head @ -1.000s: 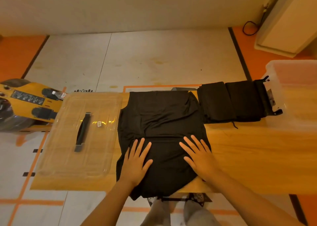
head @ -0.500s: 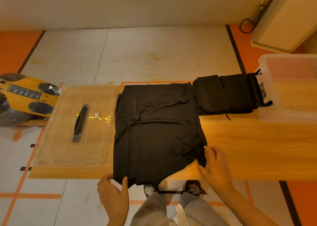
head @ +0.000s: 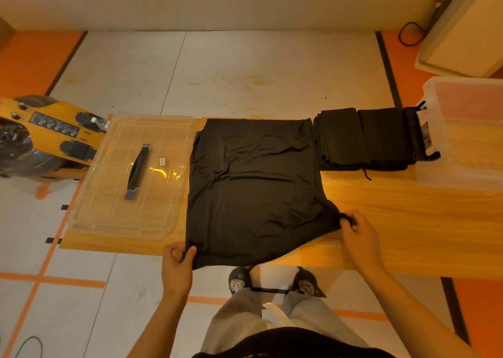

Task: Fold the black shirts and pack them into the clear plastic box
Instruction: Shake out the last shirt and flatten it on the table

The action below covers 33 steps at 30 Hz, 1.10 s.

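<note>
black shirt [head: 253,189] flat on table [head: 408,221], extends away from the person. left hand [head: 177,268] pinches its near-left corner, right hand [head: 359,238] pinches near-right corner. fold likely goes forward, away from both. box [head: 462,140] far right.

left hand [head: 177,268] pinches black shirt [head: 255,191] corner | right hand [head: 359,238] apparently likewise

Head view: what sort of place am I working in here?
Probably a lab or test workspace, not a home: orange tape lines mark the pale floor, and a yellow machine sits beside the left end of the wooden table.
</note>
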### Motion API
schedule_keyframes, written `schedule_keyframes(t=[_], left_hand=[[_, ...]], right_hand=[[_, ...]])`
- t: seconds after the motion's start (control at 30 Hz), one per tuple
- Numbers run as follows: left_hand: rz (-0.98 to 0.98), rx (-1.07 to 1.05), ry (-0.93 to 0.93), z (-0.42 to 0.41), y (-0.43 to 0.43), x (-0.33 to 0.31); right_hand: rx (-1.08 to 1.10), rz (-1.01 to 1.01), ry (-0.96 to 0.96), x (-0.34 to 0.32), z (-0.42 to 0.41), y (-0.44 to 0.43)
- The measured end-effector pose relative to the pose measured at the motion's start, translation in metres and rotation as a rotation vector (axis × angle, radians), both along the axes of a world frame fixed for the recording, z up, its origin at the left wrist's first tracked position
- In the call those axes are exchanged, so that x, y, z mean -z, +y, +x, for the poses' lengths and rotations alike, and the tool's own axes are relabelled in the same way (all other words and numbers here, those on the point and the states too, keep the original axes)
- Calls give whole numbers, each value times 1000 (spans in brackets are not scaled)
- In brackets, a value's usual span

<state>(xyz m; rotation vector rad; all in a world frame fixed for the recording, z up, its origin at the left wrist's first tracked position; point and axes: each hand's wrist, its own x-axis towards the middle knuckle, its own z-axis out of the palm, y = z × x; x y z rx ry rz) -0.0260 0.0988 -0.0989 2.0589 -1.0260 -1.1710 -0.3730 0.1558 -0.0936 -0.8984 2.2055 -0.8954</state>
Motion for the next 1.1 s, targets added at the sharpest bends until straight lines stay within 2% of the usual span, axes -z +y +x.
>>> schedule_keyframes(t=[0.1,0.27,0.43,0.6,0.73,0.87,1.0,1.1], left_hand=[[-62,-65,107,6,-18,-16],[-64,-175,312,0,-39,-41],[7,-266,426,-3,-51,-48],[65,-289,638,-2,-64,-64],[27,-245,650,0,-82,-81],[-32,-249,656,5,-106,-100],[-73,-153,512,12,-139,-121],[-134,-71,487,10,-173,-144]], right_hand=[[125,-58,-84,-12,-13,-3],[402,-136,-422,-29,-22,-7],[326,-120,-472,-38,-25,-10],[279,-111,-576,-50,-34,-18],[152,-102,-486,-69,-39,-33],[141,-222,-500,-92,-47,-56],[24,-255,-295,-120,-58,-85],[-37,-294,-192,-144,-68,-117]])
